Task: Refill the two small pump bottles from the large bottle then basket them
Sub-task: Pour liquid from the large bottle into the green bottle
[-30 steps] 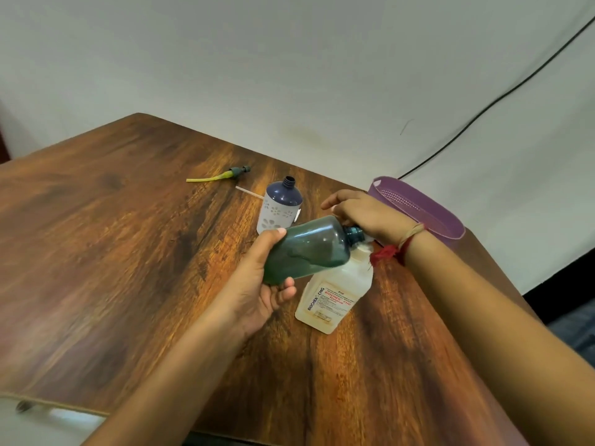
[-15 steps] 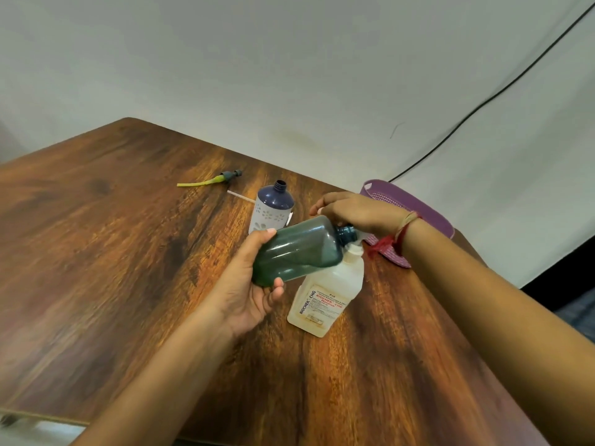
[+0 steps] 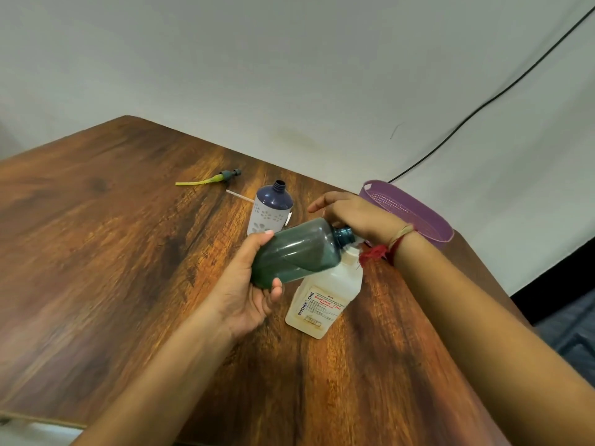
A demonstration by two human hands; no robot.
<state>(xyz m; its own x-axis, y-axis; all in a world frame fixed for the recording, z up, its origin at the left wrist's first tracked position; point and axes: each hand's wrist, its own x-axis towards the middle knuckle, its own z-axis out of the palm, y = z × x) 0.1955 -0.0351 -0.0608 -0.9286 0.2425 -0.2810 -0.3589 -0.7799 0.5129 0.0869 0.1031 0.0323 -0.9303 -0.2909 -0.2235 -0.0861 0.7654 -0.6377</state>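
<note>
My left hand (image 3: 248,284) grips a small green translucent bottle (image 3: 299,252), tilted on its side with its open neck pointing right. The neck meets the spout of the large white labelled bottle (image 3: 325,297), which stands on the wooden table (image 3: 128,252). My right hand (image 3: 351,214) rests on top of the white bottle's pump head, fingers stretched left; the pump head is hidden under it. A second small bottle (image 3: 273,210), dark blue on top with a white flowered sleeve, stands uncapped just behind. The purple basket (image 3: 418,217) sits at the table's far right.
A pump head with a yellow-green tube (image 3: 212,180) lies on the table at the back. A thin white tube (image 3: 240,196) lies next to the blue bottle. A black cable (image 3: 483,104) runs along the wall. The table's right edge passes just behind the basket.
The green bottle stays tilted at the white bottle's spout. My right hand's fingers have stretched out a little to the left. The view has shifted slightly.
</note>
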